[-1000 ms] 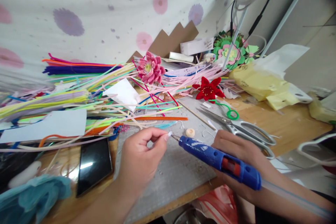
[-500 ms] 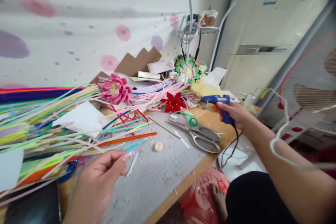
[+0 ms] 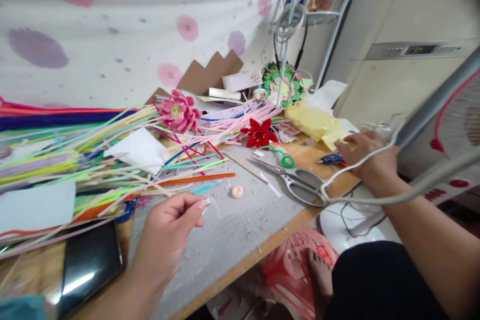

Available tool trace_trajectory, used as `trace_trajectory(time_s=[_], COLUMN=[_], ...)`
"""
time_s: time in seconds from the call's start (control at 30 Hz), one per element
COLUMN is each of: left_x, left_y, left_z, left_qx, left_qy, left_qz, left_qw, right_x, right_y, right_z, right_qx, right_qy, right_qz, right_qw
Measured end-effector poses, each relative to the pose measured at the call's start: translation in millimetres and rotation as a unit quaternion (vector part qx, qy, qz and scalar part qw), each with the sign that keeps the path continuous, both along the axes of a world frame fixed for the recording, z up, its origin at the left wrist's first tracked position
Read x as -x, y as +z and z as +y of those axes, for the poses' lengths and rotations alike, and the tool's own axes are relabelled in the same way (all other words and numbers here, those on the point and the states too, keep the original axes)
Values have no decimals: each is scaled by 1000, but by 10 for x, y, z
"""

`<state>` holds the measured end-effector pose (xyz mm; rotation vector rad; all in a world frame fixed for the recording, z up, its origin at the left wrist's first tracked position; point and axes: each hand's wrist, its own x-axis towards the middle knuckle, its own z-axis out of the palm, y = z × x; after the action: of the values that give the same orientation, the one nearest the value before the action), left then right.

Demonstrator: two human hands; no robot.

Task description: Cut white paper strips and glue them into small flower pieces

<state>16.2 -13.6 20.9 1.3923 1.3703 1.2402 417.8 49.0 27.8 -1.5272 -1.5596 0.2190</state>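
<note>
White scrap pinched between thumb and forefinger of the left hand, grip pressed together on it, remaining fingers curled underneath. Held just above the grey mat, near the middle of the counter.

Just beyond the scrap, a small cream disc flat on the mat, with an orange pipe cleaner stretched out beside it.

Further right, scissors lying flat between the two hands, handles towards the counter's right edge. Just behind them a green loop, and behind that a red flower.

Right hand laid over the rear of the blue glue gun, well apart from the scrap, at the right edge of the counter. Only the front end of the gun in sight; grip there covered by the back of the hand, so clasped or merely resting, cannot tell. White cable looping across in front of that hand. Yellow bag crumpled just beyond the fingertips.

To the left, a sprawling heap of pipe cleaners in many colours, a pink flower at its far end and a white sheet on top. Dark phone face up at the near left corner.

Below the counter's front edge, a red basket on the floor, a bare foot touching it
</note>
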Motion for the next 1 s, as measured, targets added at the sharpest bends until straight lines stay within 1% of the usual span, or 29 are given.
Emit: trace_trajectory(time_s=[0.03,0.1,0.13,0.17,0.2,0.23,0.3,0.37,0.43,0.5,0.7,0.87,1.0], left_x=[-4,-6,-4,-1,3,7,13,13,11,10,7,-13,-26], left_y=[4,3,-2,-9,-16,-22,-32,-37,-37,-33,2,32,49], left_z=[-4,-9,-13,-17,-22,-27,-35,-37,-33,-31,-49,-64,-81], left_qx=[3,7,8,9,9,10,14,21,25,27,14,-10,-28], left_qy=[-3,-8,-13,-18,-24,-29,-39,-44,-50,-56,-63,-60,-58], left_qz=[2,3,3,3,3,4,9,16,24,29,51,83,104], left_qw=[1000,1000,1000,1000,1000,1000,999,999,998,998,997,995,993], right_x=[239,794,1078,1345,1582,1778,2040,2157,2192,2205,2266,2290,2296], right_y=[25,37,31,22,12,4,-6,-14,-22,-29,-41,-23,-15], right_z=[-42,-166,-240,-313,-377,-428,-477,-469,-433,-399,-366,-380,-407], right_qx=[-4,-13,7,47,86,116,179,223,249,261,279,265,254], right_qy=[6,49,112,220,308,354,386,383,383,381,367,355,352], right_qz=[-2,-7,-4,39,81,116,194,264,317,336,330,301,297], right_qw=[1000,999,994,974,944,921,884,856,831,821,824,844,850])
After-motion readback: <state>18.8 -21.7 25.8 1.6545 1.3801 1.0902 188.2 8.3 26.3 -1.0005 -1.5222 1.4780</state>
